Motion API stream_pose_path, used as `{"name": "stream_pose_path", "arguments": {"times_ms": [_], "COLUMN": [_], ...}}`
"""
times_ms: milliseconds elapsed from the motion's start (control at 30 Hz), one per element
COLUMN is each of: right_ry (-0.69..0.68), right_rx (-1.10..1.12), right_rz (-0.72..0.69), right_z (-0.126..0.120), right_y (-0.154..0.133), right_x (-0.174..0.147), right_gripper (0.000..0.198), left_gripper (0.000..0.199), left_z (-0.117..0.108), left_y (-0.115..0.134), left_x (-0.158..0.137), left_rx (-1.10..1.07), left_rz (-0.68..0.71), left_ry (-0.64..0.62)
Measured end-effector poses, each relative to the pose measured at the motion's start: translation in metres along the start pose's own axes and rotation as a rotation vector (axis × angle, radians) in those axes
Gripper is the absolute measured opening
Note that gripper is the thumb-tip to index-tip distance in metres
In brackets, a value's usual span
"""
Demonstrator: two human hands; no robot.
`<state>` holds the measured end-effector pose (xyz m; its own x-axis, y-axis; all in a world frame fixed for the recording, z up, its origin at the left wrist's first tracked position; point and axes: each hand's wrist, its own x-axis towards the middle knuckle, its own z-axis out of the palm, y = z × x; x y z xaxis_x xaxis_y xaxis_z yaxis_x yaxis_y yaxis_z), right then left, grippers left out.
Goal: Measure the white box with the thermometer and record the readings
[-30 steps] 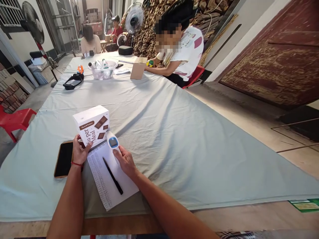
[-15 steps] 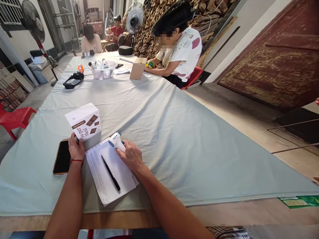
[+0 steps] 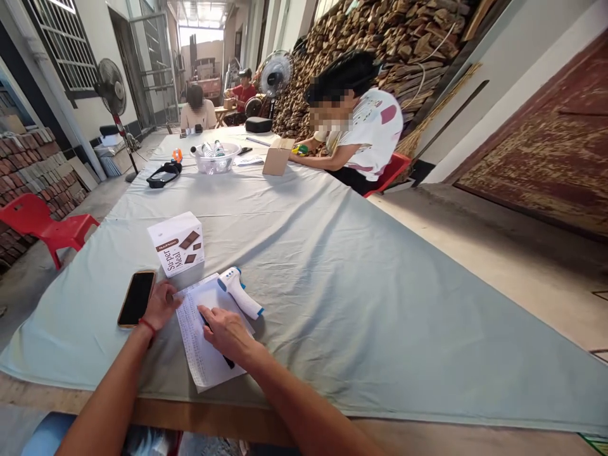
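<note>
A black pen (image 3: 228,363) lies slanting on a stack of written paper (image 3: 212,373), mostly covered by my right hand (image 3: 230,335). Thumb and fingers of this hand close around the pen's upper part. Beside the paper's left edge rests my left hand (image 3: 160,306), a red cord at its wrist, its fingers loosely curved and apart with nothing in them. A phone (image 3: 137,299) with a dark screen lies just left of it. On the paper's upper right edge lies a white and blue handheld thermometer (image 3: 240,292). The white "Su-per Meal" box (image 3: 178,246) stands beyond my left hand.
Farther along the cloth-covered table (image 3: 380,316) are a black head strap (image 3: 164,175), a clear basin (image 3: 216,158) of bottles and a cardboard box (image 3: 277,158). A person (image 3: 370,139) sits at the right side. A red chair (image 3: 52,225) stands at left.
My right hand has let go of the thermometer, now lying on the paper's edge, and moved onto the pen. My left hand has left the box and come nearer. The view has tilted up.
</note>
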<state>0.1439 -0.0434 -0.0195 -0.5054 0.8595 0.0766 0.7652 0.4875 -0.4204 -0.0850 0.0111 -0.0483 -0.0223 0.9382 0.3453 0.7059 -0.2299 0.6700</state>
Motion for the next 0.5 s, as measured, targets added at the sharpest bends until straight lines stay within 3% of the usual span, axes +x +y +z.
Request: {"name": "stream_pose_path", "arguments": {"times_ms": [100,267,333,433,500], "right_ry": [0.069,0.308,0.367,0.441,0.455], "right_rx": [0.132,0.631,0.794,0.981,1.082], "right_rz": [-0.083,-0.192,-0.166,-0.020,0.065], "right_z": [0.003,0.013,0.016,0.018,0.017], "right_y": [0.011,0.035,0.038,0.034,0.028], "right_x": [0.001,0.006,0.007,0.006,0.005], "right_gripper": [0.041,0.044,0.041,0.026,0.030], "left_gripper": [0.024,0.036,0.036,0.041,0.044], "left_z": [-0.003,0.000,0.000,0.001,0.002], "left_y": [0.002,0.016,0.020,0.024,0.026], "left_x": [-0.032,-0.056,-0.056,-0.054,-0.054], "left_rx": [0.107,0.168,0.164,0.182,0.192], "left_rz": [0.129,0.177,0.168,0.145,0.134], "left_ry": [-0.056,-0.088,-0.111,-0.142,-0.157]}}
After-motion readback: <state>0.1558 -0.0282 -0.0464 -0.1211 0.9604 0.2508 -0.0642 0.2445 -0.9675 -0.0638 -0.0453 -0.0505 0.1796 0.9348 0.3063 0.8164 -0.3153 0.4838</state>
